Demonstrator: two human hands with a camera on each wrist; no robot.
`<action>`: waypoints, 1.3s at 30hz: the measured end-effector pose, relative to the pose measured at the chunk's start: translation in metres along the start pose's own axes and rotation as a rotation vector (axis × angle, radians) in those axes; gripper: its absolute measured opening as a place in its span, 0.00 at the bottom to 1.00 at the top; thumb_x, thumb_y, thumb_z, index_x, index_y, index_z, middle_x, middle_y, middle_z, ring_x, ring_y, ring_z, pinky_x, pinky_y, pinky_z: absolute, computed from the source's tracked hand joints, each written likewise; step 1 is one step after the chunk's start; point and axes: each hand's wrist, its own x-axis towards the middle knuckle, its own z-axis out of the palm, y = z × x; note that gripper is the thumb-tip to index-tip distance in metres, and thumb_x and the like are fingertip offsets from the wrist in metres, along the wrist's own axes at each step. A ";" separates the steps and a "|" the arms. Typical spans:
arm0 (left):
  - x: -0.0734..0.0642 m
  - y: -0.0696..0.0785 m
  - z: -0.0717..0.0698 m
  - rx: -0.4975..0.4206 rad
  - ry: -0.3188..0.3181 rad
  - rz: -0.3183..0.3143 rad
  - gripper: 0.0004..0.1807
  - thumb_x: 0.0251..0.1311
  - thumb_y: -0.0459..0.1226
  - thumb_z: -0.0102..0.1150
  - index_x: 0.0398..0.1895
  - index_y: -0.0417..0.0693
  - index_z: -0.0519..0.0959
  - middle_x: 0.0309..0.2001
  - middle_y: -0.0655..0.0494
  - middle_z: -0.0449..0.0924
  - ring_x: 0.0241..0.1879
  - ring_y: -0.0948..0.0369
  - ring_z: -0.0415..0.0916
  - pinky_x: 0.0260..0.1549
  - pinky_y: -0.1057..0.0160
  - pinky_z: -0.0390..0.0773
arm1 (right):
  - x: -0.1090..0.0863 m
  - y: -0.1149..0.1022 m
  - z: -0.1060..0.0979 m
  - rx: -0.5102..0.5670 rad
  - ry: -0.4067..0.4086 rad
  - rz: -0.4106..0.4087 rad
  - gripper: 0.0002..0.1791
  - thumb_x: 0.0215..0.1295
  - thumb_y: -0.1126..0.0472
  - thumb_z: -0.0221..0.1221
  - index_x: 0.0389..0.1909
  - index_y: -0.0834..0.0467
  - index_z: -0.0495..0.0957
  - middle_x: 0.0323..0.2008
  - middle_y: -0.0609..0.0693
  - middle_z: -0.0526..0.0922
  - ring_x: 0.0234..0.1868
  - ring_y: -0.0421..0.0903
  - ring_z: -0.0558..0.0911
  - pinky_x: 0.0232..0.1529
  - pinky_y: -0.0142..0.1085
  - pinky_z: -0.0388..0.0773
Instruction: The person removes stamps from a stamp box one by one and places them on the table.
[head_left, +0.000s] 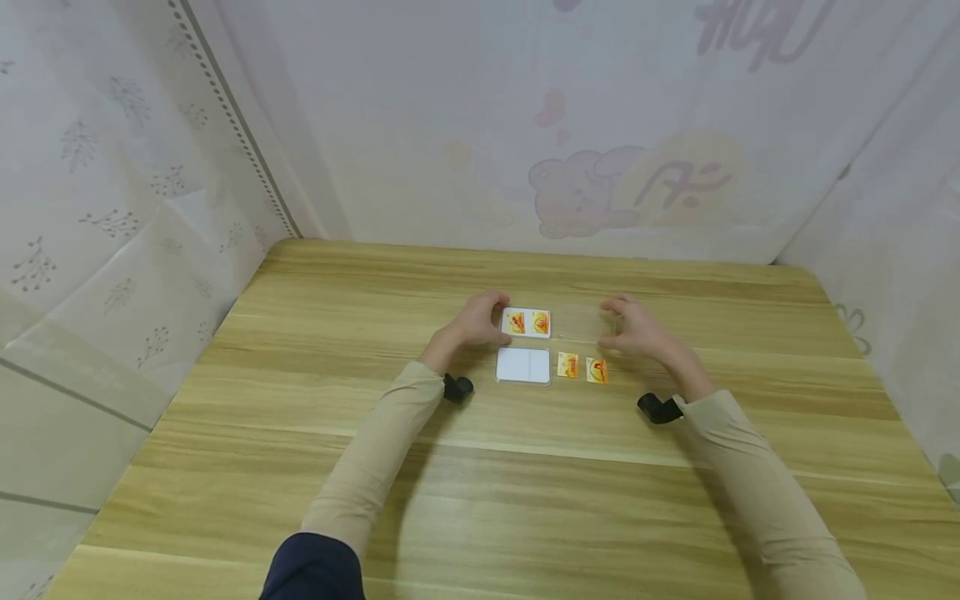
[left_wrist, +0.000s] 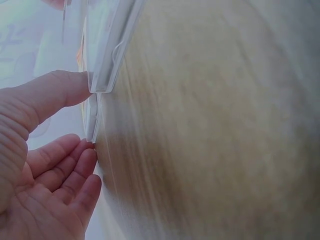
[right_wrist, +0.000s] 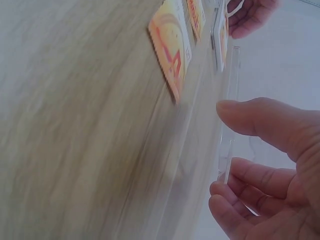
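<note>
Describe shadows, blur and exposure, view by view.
Head: left sleeve and right sleeve cast soft shadows on the wooden table; left wrist: wooden table blurred, pale backdrop washed out; right wrist: hazy, wooden table smeared, perforations on the nearer stamp discernible.

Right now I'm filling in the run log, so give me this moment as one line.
left hand: holds stamp case; right hand: holds clear cover; nearer person: white case, two loose stamps

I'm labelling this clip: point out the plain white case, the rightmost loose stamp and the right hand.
White case [head_left: 522,365], head view, middle.
Rightmost loose stamp [head_left: 597,372], head view, printed face.
Right hand [head_left: 637,327], head view, middle of the hand.
</note>
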 end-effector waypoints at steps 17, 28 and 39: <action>0.004 -0.005 0.002 -0.036 0.003 -0.008 0.35 0.48 0.33 0.69 0.61 0.33 0.67 0.59 0.42 0.69 0.61 0.51 0.64 0.62 0.59 0.62 | -0.019 0.015 -0.012 -0.028 0.040 -0.024 0.33 0.49 0.67 0.68 0.54 0.78 0.67 0.52 0.74 0.69 0.51 0.68 0.70 0.51 0.58 0.68; 0.004 -0.006 0.002 -0.018 0.015 0.007 0.34 0.47 0.32 0.68 0.59 0.32 0.68 0.58 0.41 0.70 0.60 0.50 0.64 0.62 0.57 0.62 | -0.030 0.028 -0.018 -0.027 0.042 -0.014 0.32 0.49 0.66 0.67 0.53 0.77 0.67 0.51 0.74 0.69 0.50 0.68 0.70 0.50 0.58 0.69; 0.004 -0.005 0.002 0.020 0.017 0.018 0.34 0.47 0.32 0.69 0.59 0.32 0.68 0.58 0.41 0.70 0.60 0.50 0.65 0.62 0.58 0.62 | -0.039 0.042 -0.026 0.008 0.034 0.008 0.32 0.49 0.69 0.67 0.54 0.79 0.66 0.50 0.73 0.68 0.51 0.69 0.69 0.53 0.58 0.68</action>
